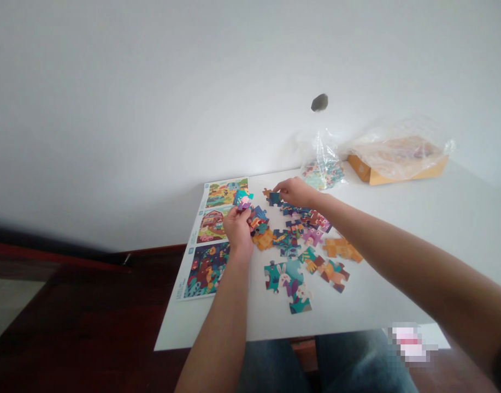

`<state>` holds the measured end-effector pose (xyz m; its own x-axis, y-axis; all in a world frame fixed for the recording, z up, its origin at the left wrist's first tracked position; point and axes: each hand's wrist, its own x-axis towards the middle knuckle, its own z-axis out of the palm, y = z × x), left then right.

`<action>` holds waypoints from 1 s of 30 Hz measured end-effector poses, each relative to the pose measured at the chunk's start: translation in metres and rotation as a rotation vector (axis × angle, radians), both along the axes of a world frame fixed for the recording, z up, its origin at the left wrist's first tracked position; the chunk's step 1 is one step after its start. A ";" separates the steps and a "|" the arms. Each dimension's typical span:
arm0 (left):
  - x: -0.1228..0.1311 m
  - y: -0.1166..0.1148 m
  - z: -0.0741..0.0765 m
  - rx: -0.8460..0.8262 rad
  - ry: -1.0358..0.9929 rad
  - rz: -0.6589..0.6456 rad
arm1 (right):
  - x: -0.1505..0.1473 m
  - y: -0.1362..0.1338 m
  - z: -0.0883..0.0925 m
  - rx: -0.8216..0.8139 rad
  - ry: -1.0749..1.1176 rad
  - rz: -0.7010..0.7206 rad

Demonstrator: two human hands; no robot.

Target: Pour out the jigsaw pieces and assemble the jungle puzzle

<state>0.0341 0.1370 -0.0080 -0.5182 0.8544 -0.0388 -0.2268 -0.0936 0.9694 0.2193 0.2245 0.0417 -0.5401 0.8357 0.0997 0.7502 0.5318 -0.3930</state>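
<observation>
My left hand (pixel 239 226) is closed on a colourful jigsaw puzzle piece (pixel 243 198), raised above the reference sheet's right edge. Farther right, my right hand (pixel 296 192) pinches at a dark blue-teal puzzle piece (pixel 275 200) near the back of the pile; whether that piece is lifted off the table I cannot tell. Loose puzzle pieces (pixel 281 238) lie between and below my hands, some overlapping. Closer to me, a few joined pieces with white rabbits (pixel 294 277) lie flat. My right forearm hides part of the pile.
A sheet with three printed pictures (pixel 211 225) lies at the table's left. Behind the pieces are a clear bag of puzzle pieces (pixel 324 173) and a yellow-orange box (pixel 406 170) under clear plastic. The white table (pixel 357 305) meets the wall at the back.
</observation>
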 end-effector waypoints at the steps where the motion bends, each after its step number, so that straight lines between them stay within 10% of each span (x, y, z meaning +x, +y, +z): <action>1: 0.000 0.000 0.000 -0.002 0.004 -0.003 | 0.002 0.001 0.000 -0.052 0.039 -0.026; 11: 0.008 -0.005 0.002 0.115 0.254 -0.072 | 0.012 -0.007 -0.004 -0.114 0.031 -0.093; 18: 0.021 -0.011 0.004 0.152 0.375 -0.245 | 0.107 -0.059 0.011 0.028 -0.019 -0.135; 24: 0.028 -0.002 -0.016 -0.007 0.433 -0.318 | 0.181 -0.123 -0.024 0.076 -0.094 0.007; 30: 0.028 -0.006 -0.019 0.007 0.692 -0.325 | 0.179 -0.134 -0.036 0.146 -0.076 -0.074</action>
